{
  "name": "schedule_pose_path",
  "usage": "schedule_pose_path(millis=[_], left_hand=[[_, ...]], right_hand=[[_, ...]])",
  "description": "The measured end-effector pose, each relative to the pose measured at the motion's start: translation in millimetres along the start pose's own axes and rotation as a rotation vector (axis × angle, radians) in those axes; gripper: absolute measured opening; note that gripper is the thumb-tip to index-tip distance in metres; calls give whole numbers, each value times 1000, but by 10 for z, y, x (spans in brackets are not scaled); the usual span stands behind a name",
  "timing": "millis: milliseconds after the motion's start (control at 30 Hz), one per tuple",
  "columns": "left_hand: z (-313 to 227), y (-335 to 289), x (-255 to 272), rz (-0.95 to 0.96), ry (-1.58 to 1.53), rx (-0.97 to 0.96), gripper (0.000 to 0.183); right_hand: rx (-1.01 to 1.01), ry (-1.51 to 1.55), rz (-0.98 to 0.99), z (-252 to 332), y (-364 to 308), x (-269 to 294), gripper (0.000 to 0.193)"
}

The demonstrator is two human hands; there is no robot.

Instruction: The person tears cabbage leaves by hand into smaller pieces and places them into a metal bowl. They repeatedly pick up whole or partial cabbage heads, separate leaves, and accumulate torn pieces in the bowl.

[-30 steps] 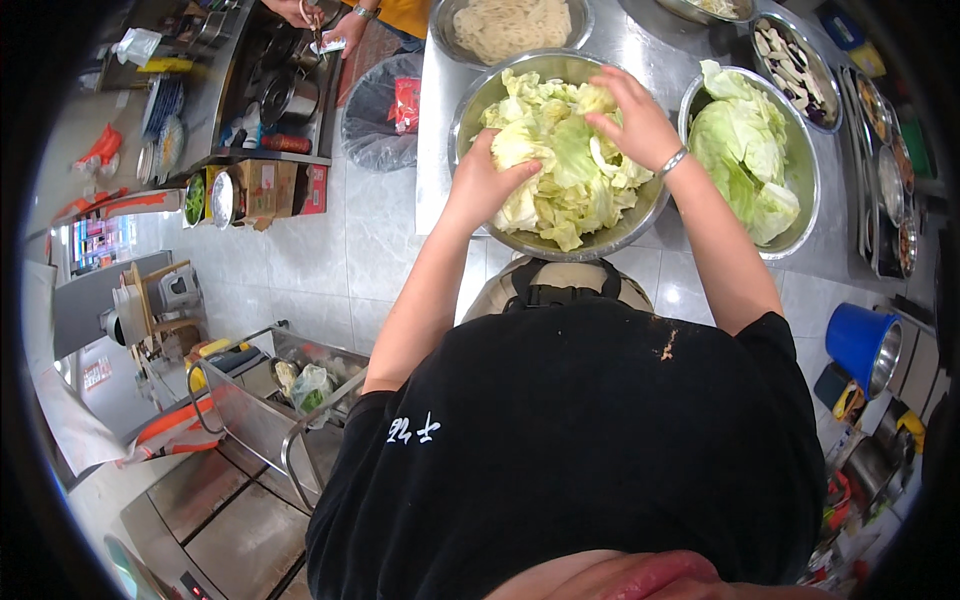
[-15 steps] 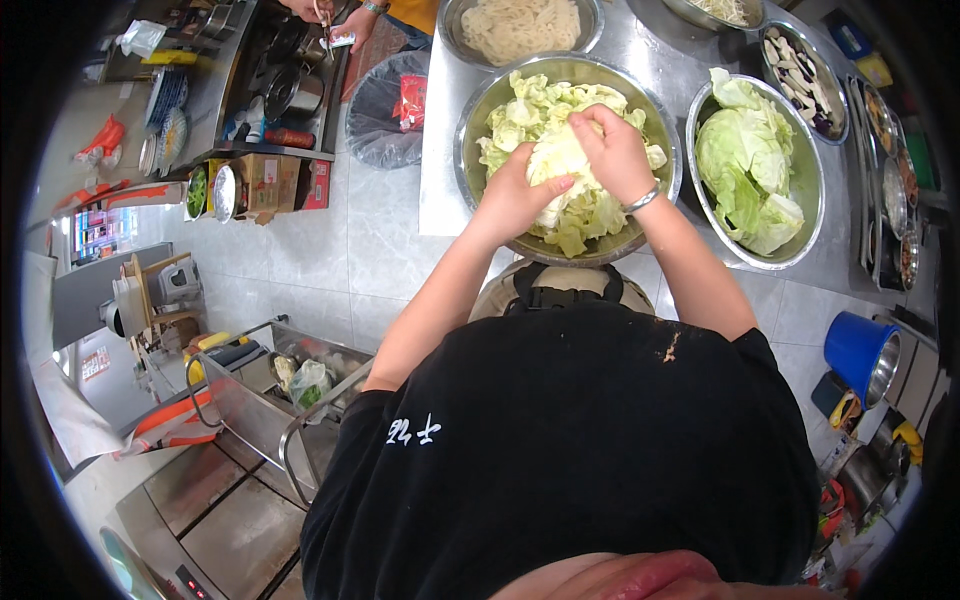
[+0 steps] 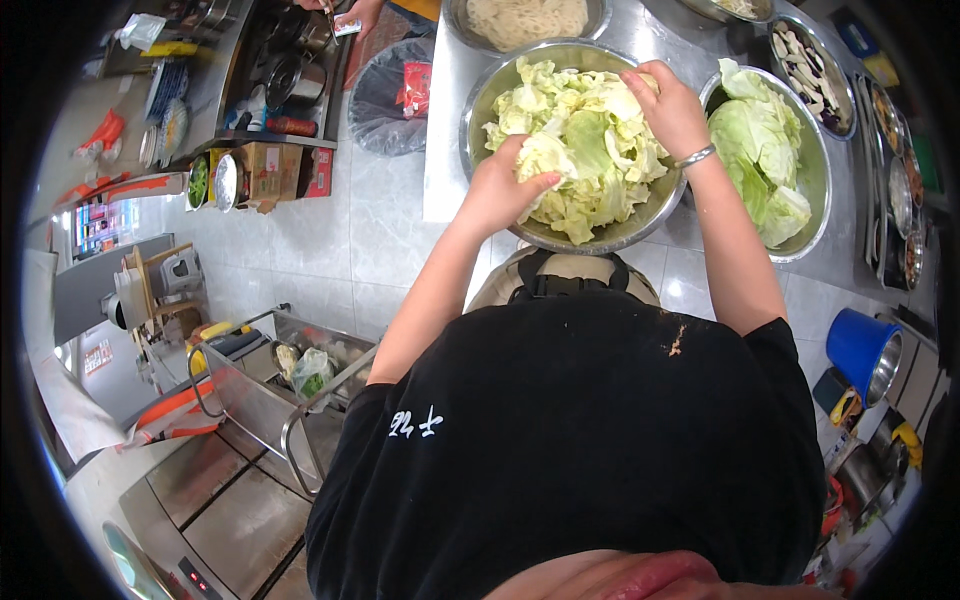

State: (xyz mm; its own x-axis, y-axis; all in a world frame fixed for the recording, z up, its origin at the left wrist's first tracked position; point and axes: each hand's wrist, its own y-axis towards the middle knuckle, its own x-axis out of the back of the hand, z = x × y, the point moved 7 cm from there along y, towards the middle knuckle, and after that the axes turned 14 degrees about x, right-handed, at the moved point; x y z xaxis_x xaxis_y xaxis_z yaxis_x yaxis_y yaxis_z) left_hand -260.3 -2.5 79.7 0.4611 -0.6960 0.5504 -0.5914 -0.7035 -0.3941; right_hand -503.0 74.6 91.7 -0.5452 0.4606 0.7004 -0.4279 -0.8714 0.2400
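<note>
Torn leaves (image 3: 595, 190) are filling a wide steel bowl (image 3: 482, 108) that is sitting at the near edge of the worktop (image 3: 438, 150). The left hand (image 3: 497, 190) is curling around a pale leafy chunk (image 3: 548, 157); the right hand (image 3: 674, 112) is bending half-closed over the far right leaves, and I can't tell whether it is gripping any. Just to the right, a green cabbage (image 3: 750, 135) is lying in a second bowl (image 3: 817, 170); beyond, pale noodles (image 3: 525, 20) are resting.

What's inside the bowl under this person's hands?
Loose pale green leaves fill most of the bowl; the left hand grips a clump. The leaves hide the bottom, so anything beneath them cannot be seen.
</note>
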Motion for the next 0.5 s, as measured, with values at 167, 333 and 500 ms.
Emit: schedule_pose_path(millis=[167,333,500], left_hand=[[80,103,91,-26,-159,-15,67],[222,173,99,-117,-326,24,58],[72,94,-20,-134,-194,-96,44]], right_hand=[[325,-86,-76,199,-110,-12,40],[434,-230,27,295,-249,-134,42],[282,97,19,568,-457,-272,43]])
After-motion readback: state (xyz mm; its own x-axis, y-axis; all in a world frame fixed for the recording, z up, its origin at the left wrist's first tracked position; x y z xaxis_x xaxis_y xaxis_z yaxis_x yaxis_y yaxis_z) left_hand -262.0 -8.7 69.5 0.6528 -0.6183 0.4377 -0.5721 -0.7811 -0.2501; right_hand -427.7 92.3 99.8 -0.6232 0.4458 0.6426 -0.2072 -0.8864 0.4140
